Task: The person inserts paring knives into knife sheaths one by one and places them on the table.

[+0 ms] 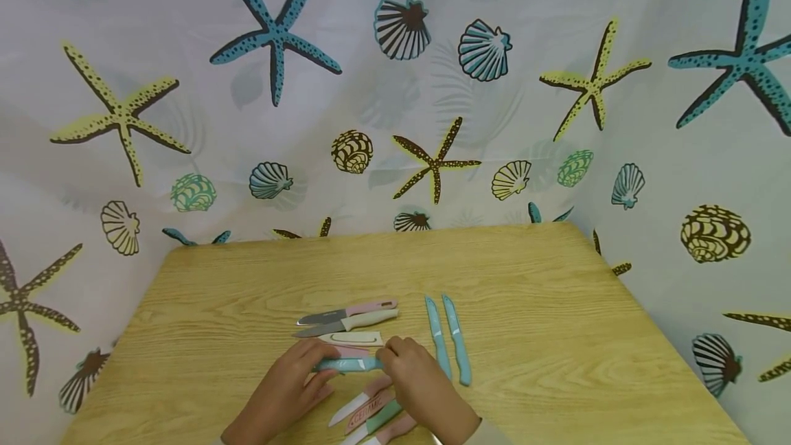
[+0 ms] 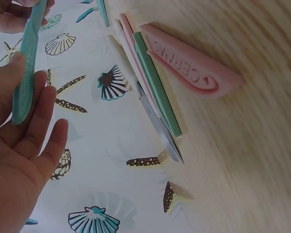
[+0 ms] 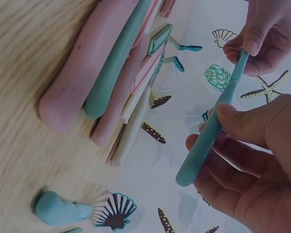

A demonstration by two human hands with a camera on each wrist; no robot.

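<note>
Both hands hold one teal knife (image 1: 346,364) level, low over the table. My left hand (image 1: 293,376) pinches its blade end between thumb and fingers. Around the teal handle (image 3: 199,153), at the other end, curl the thumb and fingers of my right hand (image 1: 423,380). The blade end (image 2: 23,99) looks like a teal sheath with small marks, but I cannot tell whether a blade lies inside. Beneath the left hand, partly hidden in the head view, is a pink sheath (image 2: 196,70) with raised lettering. A green sheath (image 2: 157,82) lies beside it.
Behind the hands lie a pink-handled knife (image 1: 371,307), a white-handled knife (image 1: 371,318) and a white sheath (image 1: 352,338). Two teal knives (image 1: 459,345) lie to the right. Nearer are a green-handled knife (image 1: 384,416), pink-handled knives and a pink sheath (image 1: 364,415). Patterned cloth (image 1: 371,101) surrounds the table.
</note>
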